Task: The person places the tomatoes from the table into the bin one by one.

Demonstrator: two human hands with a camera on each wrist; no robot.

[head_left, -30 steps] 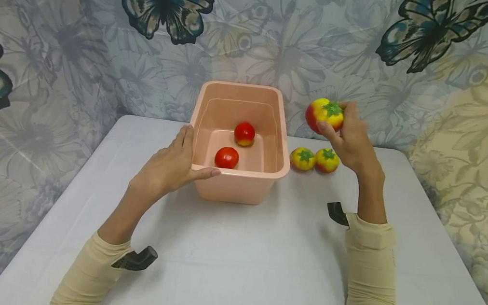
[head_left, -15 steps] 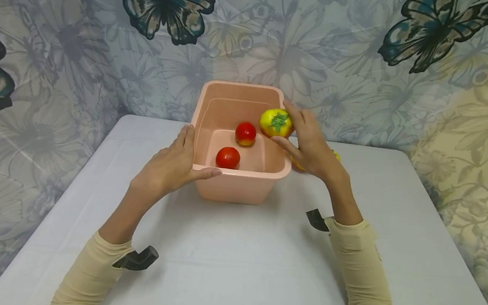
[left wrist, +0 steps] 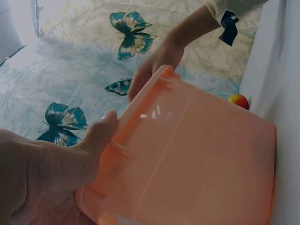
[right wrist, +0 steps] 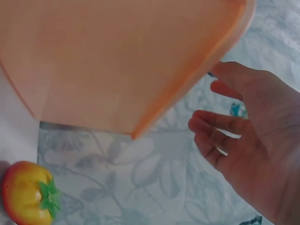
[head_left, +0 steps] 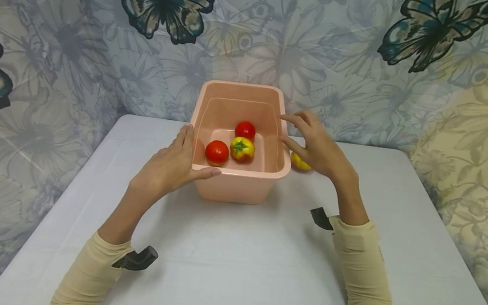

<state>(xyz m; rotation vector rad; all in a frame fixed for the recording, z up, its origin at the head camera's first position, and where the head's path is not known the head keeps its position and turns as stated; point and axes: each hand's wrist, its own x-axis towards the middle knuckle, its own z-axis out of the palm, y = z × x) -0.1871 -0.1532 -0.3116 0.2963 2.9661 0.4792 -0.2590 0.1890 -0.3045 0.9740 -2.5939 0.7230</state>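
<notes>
A peach-coloured plastic bin (head_left: pixel 234 189) stands on the white table. My left hand (head_left: pixel 165 167) rests at its near left corner, fingers straight along the left side and thumb laid along the front rim. Inside lie a red toy tomato (head_left: pixel 217 153), a second red one (head_left: pixel 245 130) farther back, and a yellow-and-red toy tomato (head_left: pixel 242 150) with a green leafy cap. My right hand (head_left: pixel 321 152) is at the bin's right rim with nothing in it, fingers loosely bent and parted from the thumb. Partly hidden below it, another yellow-red tomato (head_left: pixel 299 162) sits on the table.
The white table (head_left: pixel 243 264) spreads in front of the bin. Behind it hangs a floral cloth backdrop (head_left: pixel 292 45) with large butterflies. Black wrist camera mounts (head_left: pixel 136 258) stick out from both beige sleeves (head_left: pixel 366 274).
My right hand carried the yellow-and-red tomato leftward over the bin and let it go; it now lies between the two red ones. The nearer red tomato shifted slightly left. My left hand stayed put.
</notes>
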